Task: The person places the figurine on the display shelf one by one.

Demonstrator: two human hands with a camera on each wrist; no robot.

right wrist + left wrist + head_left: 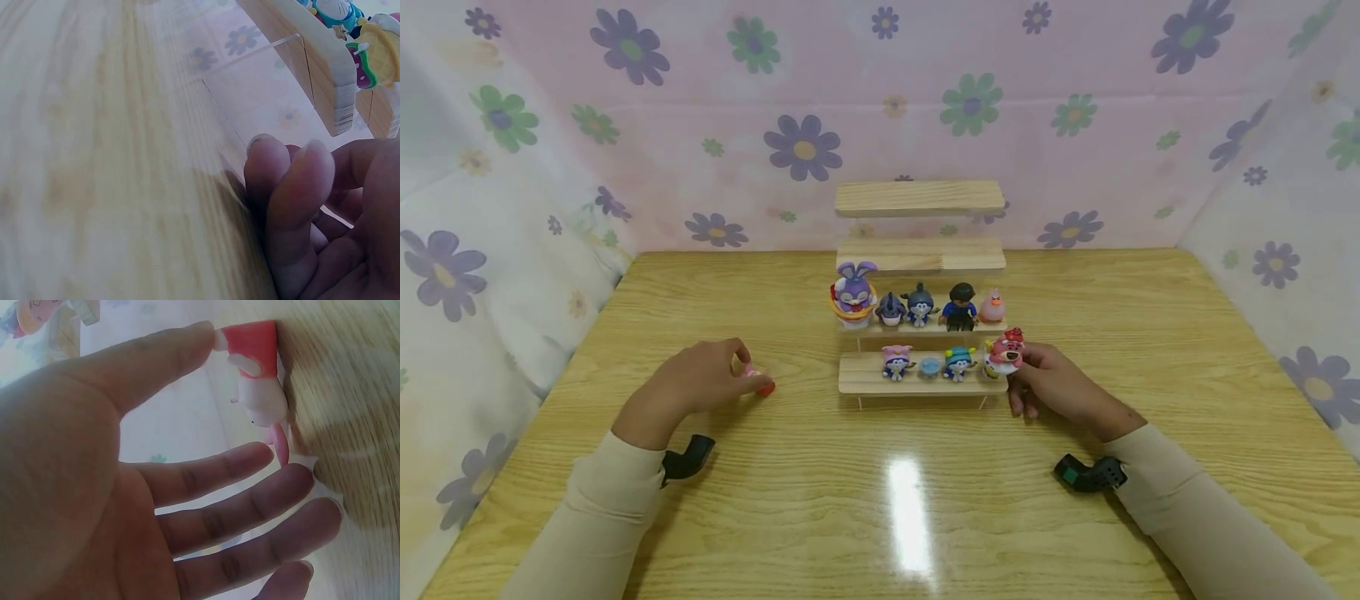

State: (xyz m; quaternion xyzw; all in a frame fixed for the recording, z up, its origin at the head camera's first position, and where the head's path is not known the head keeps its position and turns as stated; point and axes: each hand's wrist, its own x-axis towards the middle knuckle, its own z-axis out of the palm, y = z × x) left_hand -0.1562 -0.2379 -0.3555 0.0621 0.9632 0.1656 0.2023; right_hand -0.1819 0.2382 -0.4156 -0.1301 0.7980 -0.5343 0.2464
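Over the table on the left, my left hand [688,383] has its thumb at the red base and its index fingertip at the ears of a small figurine [256,375]. The figurine has a red body, whitish head and pink ears, and lies on the tabletop. The other left fingers reach out beside it. My right hand [1060,383] is at the right end of the lowest shelf [868,385]. There it holds a red bear figurine [1006,354] in a waffle-patterned cup, its grasping fingertips partly hidden. Its lower fingers curl loosely beside the shelf end [344,103].
A tiered wooden stand stands mid-table. Two small hooded figurines [897,364] and a blue bowl [930,367] share the lowest shelf. The tier above bears a purple rabbit [854,296] and several figures. Upper tiers [917,198] rise behind. Black wrist devices [688,458] sit at both cuffs.
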